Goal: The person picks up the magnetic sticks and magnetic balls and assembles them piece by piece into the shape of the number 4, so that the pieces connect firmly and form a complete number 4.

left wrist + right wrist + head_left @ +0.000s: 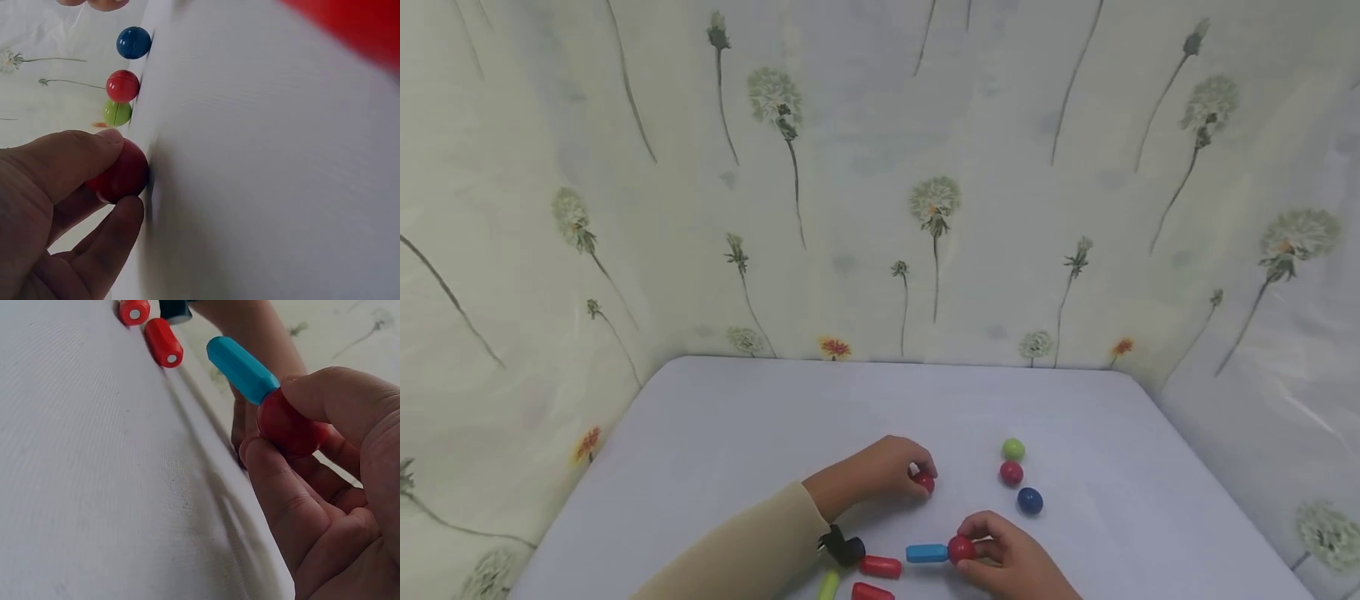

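Observation:
My left hand (895,468) pinches a red ball (127,172) low over the white table, thumb on one side and fingertips on the other. Nearer the front, my right hand (1011,558) grips a second red ball (289,425) between thumb and fingers. A light blue rod (927,553) is joined end-on to that ball and points left, raised off the tabletop in the right wrist view. Just left of the rod's free end lies a red rod (880,567) with a pale round spot on its end face.
Right of my left hand lie a green ball (1013,450), another red ball (1011,473) and a dark blue ball (1030,501). Another red rod (872,592) and a yellow-green rod (828,585) lie at the front of the table (737,417). Flowered cloth (850,167) surrounds it.

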A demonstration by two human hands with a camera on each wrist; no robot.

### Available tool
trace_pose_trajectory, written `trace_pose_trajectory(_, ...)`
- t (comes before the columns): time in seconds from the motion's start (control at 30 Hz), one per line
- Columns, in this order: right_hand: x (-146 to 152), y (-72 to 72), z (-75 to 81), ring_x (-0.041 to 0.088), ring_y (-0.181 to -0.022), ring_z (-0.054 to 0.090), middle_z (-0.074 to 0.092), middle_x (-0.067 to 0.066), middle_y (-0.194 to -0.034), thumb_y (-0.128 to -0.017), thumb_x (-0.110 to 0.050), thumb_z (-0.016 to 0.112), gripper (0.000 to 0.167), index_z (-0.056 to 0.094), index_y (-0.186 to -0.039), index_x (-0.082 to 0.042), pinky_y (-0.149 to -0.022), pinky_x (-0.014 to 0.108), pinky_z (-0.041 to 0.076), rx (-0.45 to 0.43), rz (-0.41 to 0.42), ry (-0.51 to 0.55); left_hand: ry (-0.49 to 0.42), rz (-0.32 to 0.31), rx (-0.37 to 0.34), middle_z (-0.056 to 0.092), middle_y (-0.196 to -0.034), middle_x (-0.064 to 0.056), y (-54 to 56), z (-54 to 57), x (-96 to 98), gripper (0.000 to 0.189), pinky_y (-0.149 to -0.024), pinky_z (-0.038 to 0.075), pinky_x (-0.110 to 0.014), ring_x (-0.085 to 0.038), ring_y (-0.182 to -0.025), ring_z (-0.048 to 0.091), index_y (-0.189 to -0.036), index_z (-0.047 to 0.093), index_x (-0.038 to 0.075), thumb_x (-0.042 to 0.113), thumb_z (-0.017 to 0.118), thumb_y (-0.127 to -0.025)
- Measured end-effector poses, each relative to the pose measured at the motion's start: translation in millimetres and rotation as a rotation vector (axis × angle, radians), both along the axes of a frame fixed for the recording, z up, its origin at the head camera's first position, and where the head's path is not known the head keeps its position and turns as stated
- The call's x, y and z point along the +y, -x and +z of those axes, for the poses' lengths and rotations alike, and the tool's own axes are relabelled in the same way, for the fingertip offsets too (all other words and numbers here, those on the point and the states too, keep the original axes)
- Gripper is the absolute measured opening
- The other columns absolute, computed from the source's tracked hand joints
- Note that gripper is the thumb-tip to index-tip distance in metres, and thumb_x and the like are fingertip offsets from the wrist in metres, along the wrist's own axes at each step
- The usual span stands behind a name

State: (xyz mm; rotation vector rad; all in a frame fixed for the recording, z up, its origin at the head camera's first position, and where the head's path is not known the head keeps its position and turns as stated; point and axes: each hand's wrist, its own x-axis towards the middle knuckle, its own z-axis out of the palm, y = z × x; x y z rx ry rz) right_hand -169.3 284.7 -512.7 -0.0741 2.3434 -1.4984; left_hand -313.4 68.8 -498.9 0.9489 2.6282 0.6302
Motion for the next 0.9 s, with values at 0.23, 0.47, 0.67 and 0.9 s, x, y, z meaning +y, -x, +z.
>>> trace_pose_trajectory(0.23, -1, -0.1, 2.3, 0.024, -0.107, 0.069, 0.070, 0.005, -0.115, -0.090, -0.033, 0.083, 0.049, 0.060, -0.122, -0.005, -0.092, 0.042, 0.061, 0.001, -0.010, -0.039, -0.029, 0.054, -0.035, 0.067, -0.094, 0.014, -9.6, -0.2, -23.3, 0.023, -0.077, 0.055, -0.019, -0.001, -0.087, 0.061, -0.108, 0.076, 0.027, 0.024, 0.086, -0.088)
trace_pose_trajectory(0.47, 1, 0.2, -3.5, 0.021, -0.104, 0.068, 0.067, 0.006, -0.119, -0.088, -0.036, 0.084, 0.051, 0.060, -0.123, -0.006, -0.091, 0.041, 0.061, -0.007, -0.023, -0.045, -0.074, 0.076, -0.090, 0.066, -0.093, 0.015, -13.6, -1.8, -39.6, 0.022, -0.076, 0.055, -0.020, -0.002, -0.087, 0.061, -0.104, 0.074, 0.027, 0.024, 0.087, -0.087)
trace_pose_trajectory(0.67, -3, 1.9, -3.4, 0.021, -0.103, 0.068, 0.067, 0.006, -0.119, -0.088, -0.034, 0.085, 0.051, 0.060, -0.123, -0.006, -0.092, 0.039, 0.060, -0.009, -0.032, -0.051, -0.120, 0.122, -0.140, 0.065, -0.093, 0.014, -18.7, -1.5, -53.8, 0.024, -0.074, 0.057, -0.022, -0.005, -0.087, 0.061, -0.103, 0.073, 0.027, 0.023, 0.088, -0.086)
trace_pose_trajectory(0.9, -6, 3.5, -5.4, 0.020, -0.101, 0.067, 0.067, 0.006, -0.119, -0.088, -0.032, 0.085, 0.049, 0.060, -0.123, -0.006, -0.091, 0.037, 0.060, -0.009, -0.023, -0.054, -0.199, 0.182, -0.172, 0.066, -0.097, 0.013, -29.9, 1.3, -76.1, 0.025, -0.074, 0.058, -0.026, -0.007, -0.087, 0.063, -0.103, 0.071, 0.026, 0.024, 0.088, -0.085)
